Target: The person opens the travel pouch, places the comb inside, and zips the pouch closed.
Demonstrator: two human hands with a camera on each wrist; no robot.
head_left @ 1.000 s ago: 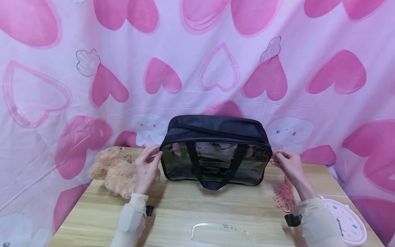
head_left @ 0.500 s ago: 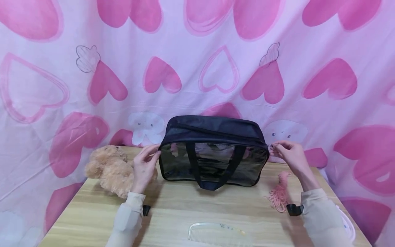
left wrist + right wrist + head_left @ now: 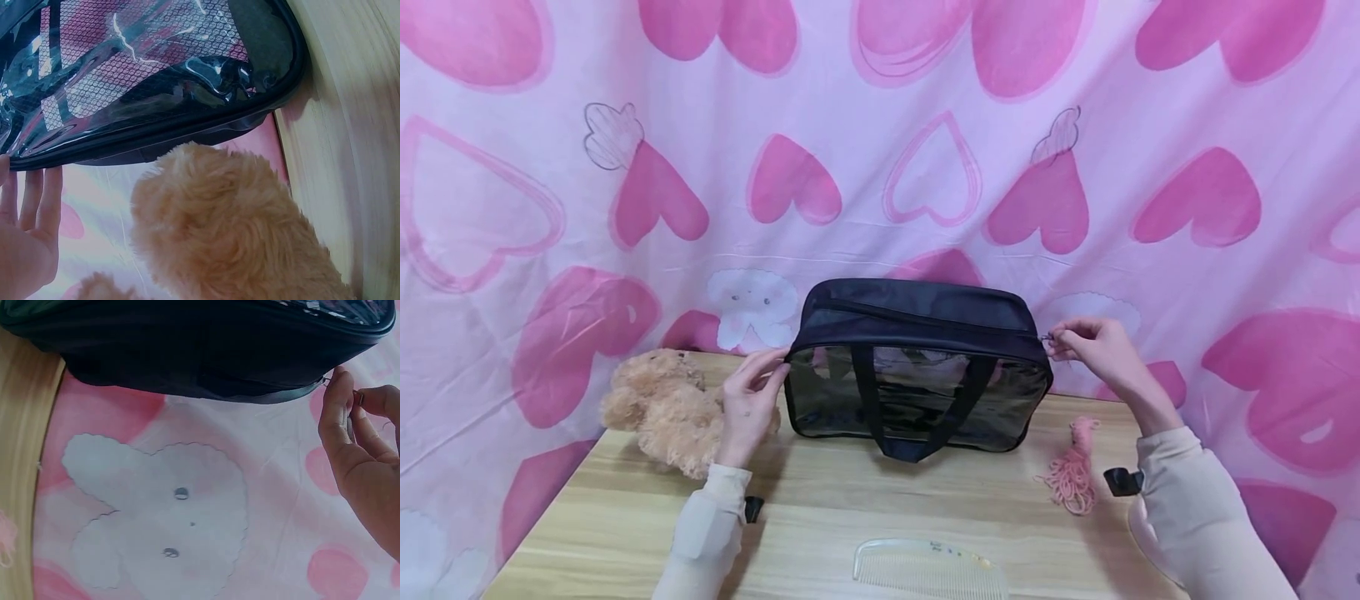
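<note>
A black bag [image 3: 917, 300] with a see-through front panel and a drooping front strap handle [image 3: 910, 450] stands at the back of the table. At its upper left corner my left hand [image 3: 748, 408] pinches the edge, thumb in front and fingers behind; the left wrist view shows these fingers [image 3: 49, 203] at the dark piping. Beyond the upper right corner, my right hand [image 3: 1097, 354] pinches a small metal zipper pull [image 3: 359, 399] between thumb and forefinger. The zipper line runs across the bag's top to that corner.
A fluffy tan plush toy [image 3: 677, 417] lies left, partly behind my left hand. Pink yarn [image 3: 1075, 471] lies at right, a pale comb [image 3: 928, 567] near the front. My right sleeve mostly covers a round light-coloured clock [image 3: 1142, 533]. A heart-patterned cloth [image 3: 880, 167] hangs behind the table.
My right hand has risen along the bag's right side to the upper corner with the zipper pull. My left hand keeps its hold at the left corner. The view has shifted slightly.
</note>
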